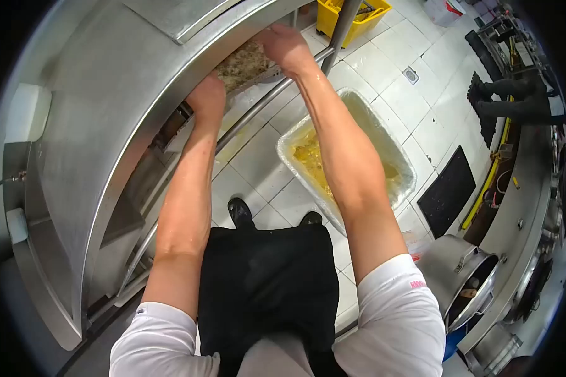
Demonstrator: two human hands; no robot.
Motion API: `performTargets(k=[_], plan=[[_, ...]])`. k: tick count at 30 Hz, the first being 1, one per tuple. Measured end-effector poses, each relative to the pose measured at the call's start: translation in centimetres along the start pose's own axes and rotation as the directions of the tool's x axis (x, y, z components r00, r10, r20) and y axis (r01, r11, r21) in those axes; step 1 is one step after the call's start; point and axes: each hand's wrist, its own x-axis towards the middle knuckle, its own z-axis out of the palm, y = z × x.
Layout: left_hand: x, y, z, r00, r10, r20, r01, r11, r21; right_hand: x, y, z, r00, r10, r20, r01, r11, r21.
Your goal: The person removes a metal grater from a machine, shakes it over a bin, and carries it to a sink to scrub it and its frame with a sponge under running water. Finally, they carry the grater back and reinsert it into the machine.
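Below the edge of the steel counter (pixel 188 75), a shallow tray (pixel 255 81) is filled with lumpy, greyish-brown wet matter. My left hand (pixel 207 97) is closed on its near-left end, with the fingertips partly hidden. At the far end, my right hand (pixel 286 50) grips the tray's rim, its fingers bent over the edge. On the floor beneath my right forearm stands a white plastic tub (pixel 390 113) with yellowish liquid and scraps in its bottom.
A steel rail (pixel 255 116) crosses just in front of the tray. Behind it, a yellow mop bucket (pixel 352 19) stands on the tiled floor. To the right are a black mat (pixel 448 191), a large steel pot (pixel 449 270) and a counter (pixel 516 207) with cookware.
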Motion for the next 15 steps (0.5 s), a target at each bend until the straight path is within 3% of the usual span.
performTargets(k=[1, 3, 5, 8, 11, 14, 15], plan=[[-0.5, 0.6, 0.0, 0.995, 0.016, -0.100, -0.047, 0.947, -0.319, -0.7, -0.1, -0.5, 1.000, -0.017, 0.008, 0.017, 0.999, 0.047], [1.1, 1.5, -2.4, 0.966, -0.166, -0.200, -0.015, 0.733, -0.680, -1.4, -2.6, -1.3, 0.997, -0.072, 0.018, 0.069, 0.992, 0.109], [1.0, 10.6, -9.6, 0.851, -0.524, -0.029, 0.233, 0.427, -0.874, -2.5, -3.2, -3.6, 0.998, -0.052, 0.017, 0.052, 0.998, 0.024], [0.7, 13.9, -12.7, 0.790, -0.611, 0.055, 0.255, 0.246, -0.935, -2.7, -2.6, -5.4, 0.991, -0.124, 0.049, 0.120, 0.990, 0.075], [0.9, 16.8, -15.5, 0.744, -0.668, 0.022, 0.244, 0.241, -0.939, -3.7, -3.9, -6.5, 0.979, -0.165, 0.119, 0.139, 0.969, 0.203], [0.2, 18.1, -16.6, 0.768, -0.616, 0.174, 0.363, 0.195, -0.911, -5.6, -5.5, -8.5, 0.977, -0.169, 0.131, 0.148, 0.976, 0.159], [-0.4, 18.7, -16.7, 0.776, -0.611, 0.155, 0.370, 0.243, -0.897, -6.4, -5.6, -9.2, 0.982, -0.153, 0.112, 0.144, 0.986, 0.088]])
